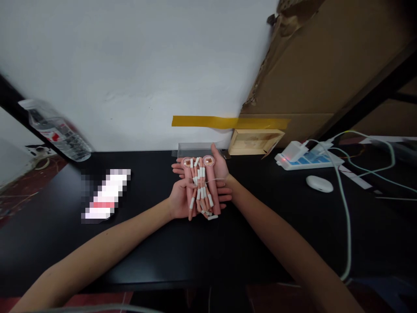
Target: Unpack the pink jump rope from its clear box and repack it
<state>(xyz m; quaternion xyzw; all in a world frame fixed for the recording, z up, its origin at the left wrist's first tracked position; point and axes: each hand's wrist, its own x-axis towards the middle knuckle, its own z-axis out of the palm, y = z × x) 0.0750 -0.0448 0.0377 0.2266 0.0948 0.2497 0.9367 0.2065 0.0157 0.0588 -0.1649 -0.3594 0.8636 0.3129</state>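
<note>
A beaded skipping rope (202, 184) lies gathered across both my palms, its pink and white segments bunched between two thick pink handles. Round, clear-looking caps top the handles at the far end. My left hand (179, 200) supports the near part from below. Its thumb rests over the bundle, and its fingertips show past the right handle. Farther forward, my right hand (221, 167) cradles the rope from beneath, thumb raised, fingertips showing at the left. A thin, pale strand crosses the bundle near its middle. Most of both palms is hidden under the rope.
A clear plastic box (195, 149) and an open wooden box (254, 142) stand by the wall. Rightward are a power strip (306, 161) with cables and a white earphone case (319, 184). A bottle (61, 132) and a pixelated object (107, 195) are leftward on the black table (156, 256).
</note>
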